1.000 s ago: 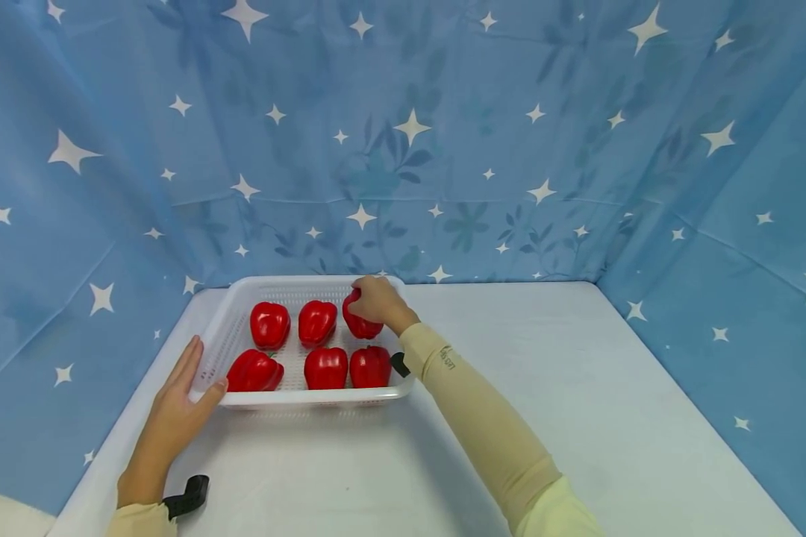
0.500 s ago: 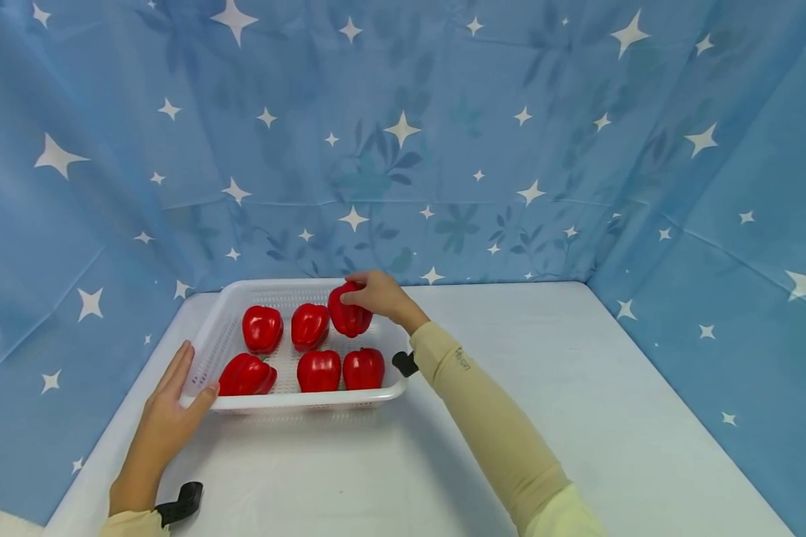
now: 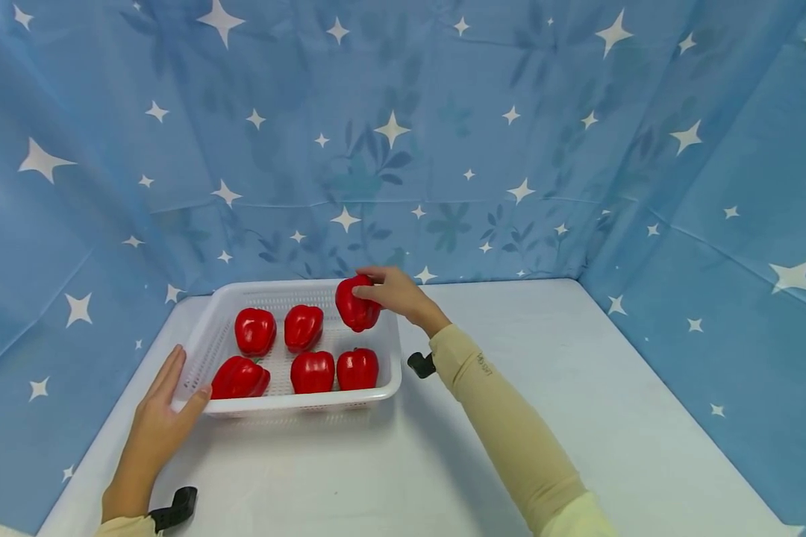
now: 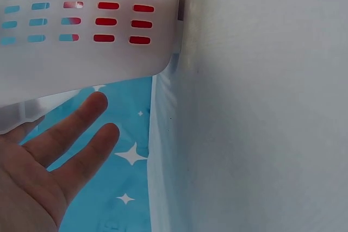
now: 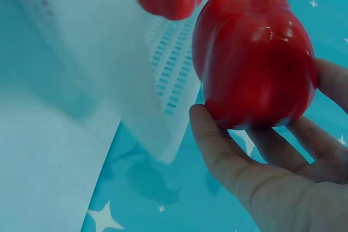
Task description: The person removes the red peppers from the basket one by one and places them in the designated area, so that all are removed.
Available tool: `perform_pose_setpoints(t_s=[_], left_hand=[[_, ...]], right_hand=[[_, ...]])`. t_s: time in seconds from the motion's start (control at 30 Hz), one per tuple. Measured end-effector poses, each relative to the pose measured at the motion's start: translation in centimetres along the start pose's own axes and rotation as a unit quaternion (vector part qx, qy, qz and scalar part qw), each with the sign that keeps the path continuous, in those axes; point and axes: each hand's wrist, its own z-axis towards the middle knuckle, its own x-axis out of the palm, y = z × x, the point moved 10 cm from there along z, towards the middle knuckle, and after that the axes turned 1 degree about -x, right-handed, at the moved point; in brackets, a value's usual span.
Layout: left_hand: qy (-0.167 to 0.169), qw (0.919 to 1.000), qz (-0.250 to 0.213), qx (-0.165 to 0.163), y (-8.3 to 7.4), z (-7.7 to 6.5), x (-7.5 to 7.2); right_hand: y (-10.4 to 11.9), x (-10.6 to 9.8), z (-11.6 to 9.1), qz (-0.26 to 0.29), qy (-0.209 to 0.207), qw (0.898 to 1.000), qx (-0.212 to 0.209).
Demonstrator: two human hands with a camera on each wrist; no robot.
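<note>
In the head view, my right hand point(image 3: 399, 292) holds a red bell pepper point(image 3: 356, 304) over the back right corner of a white plastic basket point(image 3: 295, 401). The right wrist view shows the fingertips and thumb around this pepper point(image 5: 255, 61), beyond the basket's rim. My left hand point(image 3: 157, 421) rests at the basket's front left corner, its thumb at the rim and its fingers extended along the left side. The left wrist view shows straight fingers point(image 4: 81, 156) beside the basket wall point(image 4: 125, 61). Several red bell peppers point(image 3: 312, 372) lie in the basket in two rows.
The basket stands on the left part of a white-covered table point(image 3: 510, 358). A blue curtain point(image 3: 443, 149) with white stars closes off the back and both sides. A black strap mount point(image 3: 175, 511) sits on the left wrist, another mount point(image 3: 421, 365) on the right.
My right hand has lifted the bell pepper from the basket's back right corner and carried it up and toward the right rim. The left hand stays at its corner. The head view has shifted slightly.
</note>
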Motion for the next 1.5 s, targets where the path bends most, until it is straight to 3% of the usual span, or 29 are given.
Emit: perform_pose_setpoints(t_s=[0.5,0.77,1.23,1.5], left_hand=[[-0.004,0.9999,-0.012,0.008,0.1,-0.1,0.0],[-0.005,0.9998,-0.014,0.011,0.0,0.0,-0.1],[-0.009,0.9997,-0.016,0.013,-0.1,-0.2,0.0],[-0.013,0.9997,-0.012,0.014,-0.2,-0.3,-0.1]], right_hand=[[-2.4,-3.9,-1.8,0.028,-0.041,0.999,-0.011],[-3.7,-5.8,-2.8,0.071,-0.059,0.996,-0.01],[-7.8,-8.7,-4.7,0.099,-0.093,0.99,0.024],[-10.2,-9.2,-5.3,0.12,-0.094,0.988,0.04]])
